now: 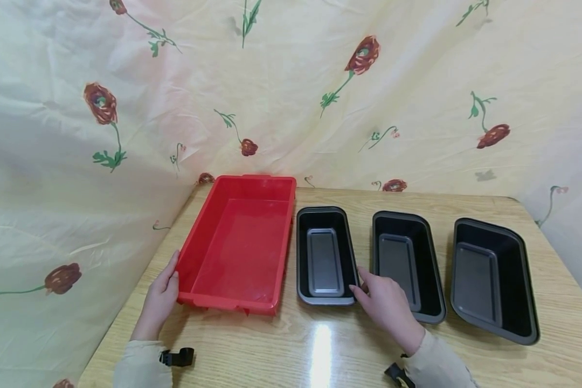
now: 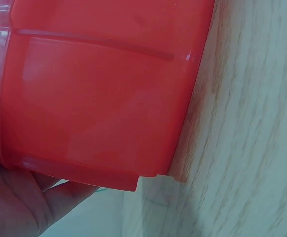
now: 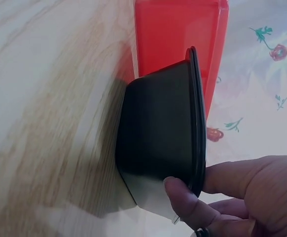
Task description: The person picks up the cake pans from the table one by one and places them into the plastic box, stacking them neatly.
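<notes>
A deep rectangular red plastic tray [image 1: 242, 253] lies on the table at the left. My left hand [image 1: 161, 299] holds its near left corner; in the left wrist view the fingers [image 2: 67, 197] lie along the outer side wall, below the rim. Right of the tray stands a narrow black loaf pan [image 1: 325, 261], its inside bare. My right hand [image 1: 388, 307] pinches this pan's near right corner. In the right wrist view the thumb [image 3: 180, 195] and a finger grip the rim from opposite sides, and a ring shows on one finger.
Two more black loaf pans, a middle one [image 1: 400, 264] and a right one [image 1: 490, 280], stand in a row on the wooden table [image 1: 252, 350]. My right forearm passes close to the middle pan's near end. Flowered cloth [image 1: 291, 97] hangs behind and beside the table.
</notes>
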A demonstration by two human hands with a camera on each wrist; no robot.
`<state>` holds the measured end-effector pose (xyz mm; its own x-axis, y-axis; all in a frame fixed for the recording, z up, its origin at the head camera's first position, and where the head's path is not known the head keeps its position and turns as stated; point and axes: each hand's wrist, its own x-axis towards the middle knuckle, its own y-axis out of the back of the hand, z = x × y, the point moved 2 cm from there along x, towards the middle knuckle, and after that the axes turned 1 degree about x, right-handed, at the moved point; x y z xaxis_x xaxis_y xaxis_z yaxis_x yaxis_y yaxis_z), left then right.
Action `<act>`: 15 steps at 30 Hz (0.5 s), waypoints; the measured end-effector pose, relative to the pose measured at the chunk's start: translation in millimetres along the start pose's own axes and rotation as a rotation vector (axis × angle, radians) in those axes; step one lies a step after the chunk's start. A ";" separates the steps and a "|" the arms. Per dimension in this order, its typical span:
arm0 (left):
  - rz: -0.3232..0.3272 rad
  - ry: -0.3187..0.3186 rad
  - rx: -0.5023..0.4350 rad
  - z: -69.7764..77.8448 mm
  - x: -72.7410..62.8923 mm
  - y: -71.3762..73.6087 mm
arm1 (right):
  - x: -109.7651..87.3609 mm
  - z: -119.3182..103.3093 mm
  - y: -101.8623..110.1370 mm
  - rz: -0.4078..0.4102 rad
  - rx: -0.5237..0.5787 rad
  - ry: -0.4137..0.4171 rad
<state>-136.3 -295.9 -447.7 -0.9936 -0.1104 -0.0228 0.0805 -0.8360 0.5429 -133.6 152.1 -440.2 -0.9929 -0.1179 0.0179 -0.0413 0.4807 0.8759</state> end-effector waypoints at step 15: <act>-0.001 0.006 -0.021 -2.1 1.0 -0.4 | 1.5 -1.1 2.8 -0.027 0.118 -0.070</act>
<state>-137.1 -296.8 -449.7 -0.9932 -0.1126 -0.0289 0.0808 -0.8474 0.5248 -135.1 152.3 -437.3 -0.9964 -0.0729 -0.0425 -0.0769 0.5773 0.8129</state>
